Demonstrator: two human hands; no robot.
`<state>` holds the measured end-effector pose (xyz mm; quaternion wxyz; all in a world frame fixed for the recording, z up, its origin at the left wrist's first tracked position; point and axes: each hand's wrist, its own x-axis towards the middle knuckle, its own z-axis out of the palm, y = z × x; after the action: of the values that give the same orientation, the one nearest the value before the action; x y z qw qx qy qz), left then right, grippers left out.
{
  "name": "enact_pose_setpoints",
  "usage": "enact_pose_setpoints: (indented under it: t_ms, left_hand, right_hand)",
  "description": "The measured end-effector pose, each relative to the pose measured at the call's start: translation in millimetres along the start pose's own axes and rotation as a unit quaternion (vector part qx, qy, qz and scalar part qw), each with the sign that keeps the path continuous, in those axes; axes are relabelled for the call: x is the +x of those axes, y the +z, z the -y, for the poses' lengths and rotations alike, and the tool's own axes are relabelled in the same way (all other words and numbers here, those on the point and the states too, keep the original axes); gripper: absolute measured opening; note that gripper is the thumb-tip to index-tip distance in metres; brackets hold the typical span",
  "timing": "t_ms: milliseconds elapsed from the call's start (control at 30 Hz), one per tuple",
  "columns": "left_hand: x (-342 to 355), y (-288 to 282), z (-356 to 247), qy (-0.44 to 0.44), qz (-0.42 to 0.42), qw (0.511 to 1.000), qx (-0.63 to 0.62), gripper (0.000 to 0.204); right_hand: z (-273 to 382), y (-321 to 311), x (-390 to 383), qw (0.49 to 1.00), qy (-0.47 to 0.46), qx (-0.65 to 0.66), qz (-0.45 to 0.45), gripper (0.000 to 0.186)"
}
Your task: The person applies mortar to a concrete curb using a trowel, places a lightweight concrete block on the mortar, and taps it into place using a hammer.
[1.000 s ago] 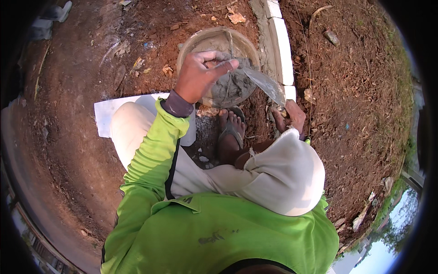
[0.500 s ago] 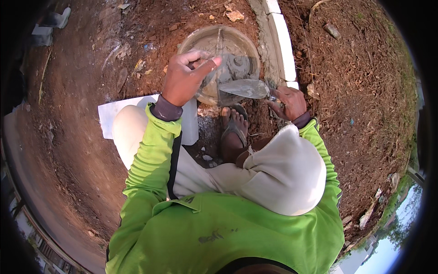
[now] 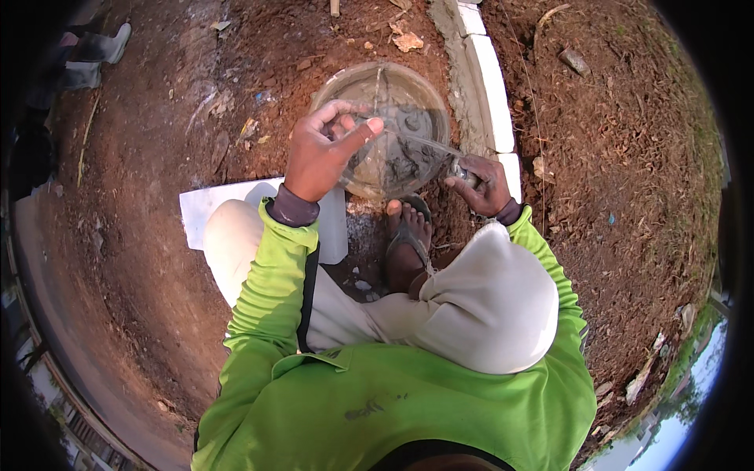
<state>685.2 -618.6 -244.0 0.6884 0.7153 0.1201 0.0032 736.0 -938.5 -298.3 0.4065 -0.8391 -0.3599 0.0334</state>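
Note:
My right hand (image 3: 485,184) is closed around the handle of a trowel (image 3: 424,141) at the right rim of a round basin. Its narrow blade reaches left over the basin, seen nearly edge-on, with the tip close to my left thumb. Wet grey mortar (image 3: 412,129) lies inside the basin (image 3: 355,188). Above the basin's left side, my left hand (image 3: 322,153) is curled with thumb and fingers brought near each other. What they grip, if anything, cannot be made out. A thin pale strip runs down the basin's middle beside the fingertips.
A row of white blocks (image 3: 491,86) edged with mortar runs along the basin's right, with a thin string (image 3: 528,90) beyond it. A white block (image 3: 334,228) lies by my left knee. My sandalled foot (image 3: 408,235) is just below the basin. Another person's boots (image 3: 106,47) show at upper left.
My right hand has turned the trowel, so its blade has gone from broad face to thin edge. The left hand stays over the basin. The whole view has shifted slightly.

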Motion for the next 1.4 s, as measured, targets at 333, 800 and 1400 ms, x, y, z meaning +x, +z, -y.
enact_pose_setpoints:
  t_ms: [333, 800, 1400]
  left_hand:
    - [25, 20, -15, 0.019, 0.117, 0.991, 0.056, 0.038]
    - [71, 94, 9, 0.039, 0.097, 0.969, 0.222, 0.056]
    - [10, -22, 2, 0.013, 0.069, 0.997, 0.007, 0.022]
  right_hand:
    - [73, -61, -35, 0.967, -0.025, -0.254, 0.006, 0.043]
    - [114, -85, -49, 0.887, 0.003, -0.461, -0.008, 0.034]
    - [70, -6, -126, 0.986, 0.166, -0.017, 0.001, 0.021]
